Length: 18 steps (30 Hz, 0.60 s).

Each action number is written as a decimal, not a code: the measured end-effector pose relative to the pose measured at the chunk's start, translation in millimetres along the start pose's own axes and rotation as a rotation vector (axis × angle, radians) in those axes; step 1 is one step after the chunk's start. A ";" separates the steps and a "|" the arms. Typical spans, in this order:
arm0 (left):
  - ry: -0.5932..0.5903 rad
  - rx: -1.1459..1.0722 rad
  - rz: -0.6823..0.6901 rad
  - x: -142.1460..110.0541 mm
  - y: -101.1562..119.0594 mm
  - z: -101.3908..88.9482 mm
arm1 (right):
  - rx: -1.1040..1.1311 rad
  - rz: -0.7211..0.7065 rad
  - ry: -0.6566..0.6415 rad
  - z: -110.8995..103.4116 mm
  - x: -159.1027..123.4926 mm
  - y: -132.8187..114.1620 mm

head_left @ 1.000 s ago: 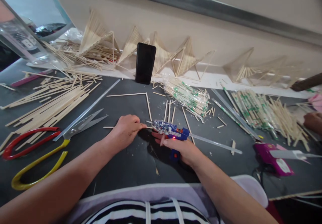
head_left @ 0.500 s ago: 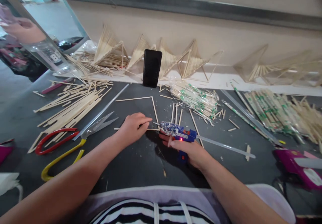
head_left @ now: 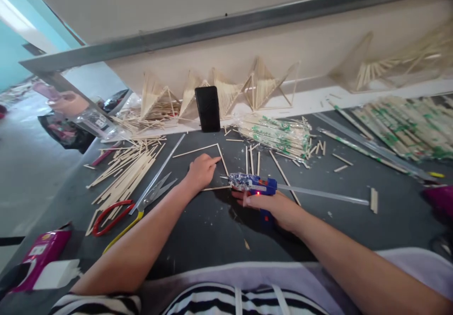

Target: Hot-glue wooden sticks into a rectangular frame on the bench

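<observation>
Left hand: centre, fingers at the angled sticks; cannot tell whether its grip pinches them.
Right hand: grip closed around the glue gun, just right of centre.
Scissors: left of centre, on the counter.

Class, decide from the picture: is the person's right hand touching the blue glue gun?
Touching. The head view shows the right hand gripping the glue gun, with the thumb lying against its side below the red light.

Wooden sticks and scissors lie on a dark table.
</observation>
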<state>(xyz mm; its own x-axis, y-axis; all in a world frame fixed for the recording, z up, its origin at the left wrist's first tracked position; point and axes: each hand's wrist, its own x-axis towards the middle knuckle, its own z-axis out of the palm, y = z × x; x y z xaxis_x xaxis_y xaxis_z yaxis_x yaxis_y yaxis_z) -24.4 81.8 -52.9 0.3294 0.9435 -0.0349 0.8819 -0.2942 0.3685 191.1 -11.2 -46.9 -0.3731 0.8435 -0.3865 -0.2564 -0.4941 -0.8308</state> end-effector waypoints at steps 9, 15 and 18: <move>0.017 -0.273 0.002 -15.0 -12.2 -37.8 | 0.077 0.008 -0.022 1.7 -0.5 -5.6; 0.250 -1.066 -0.230 6.9 -10.2 -61.7 | 0.118 -0.034 -0.124 -3.9 -0.4 -6.8; 0.346 -1.424 -0.356 23.1 -9.8 -74.1 | 0.060 -0.003 -0.165 -9.5 -2.2 -7.9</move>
<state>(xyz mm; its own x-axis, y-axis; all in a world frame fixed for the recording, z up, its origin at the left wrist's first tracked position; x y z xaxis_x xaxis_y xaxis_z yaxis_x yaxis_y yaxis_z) -50.4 117.8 11.6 -0.0979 0.9798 -0.1746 -0.2260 0.1489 0.9627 202.4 -7.1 -43.3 -0.5122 0.8013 -0.3091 -0.3085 -0.5076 -0.8045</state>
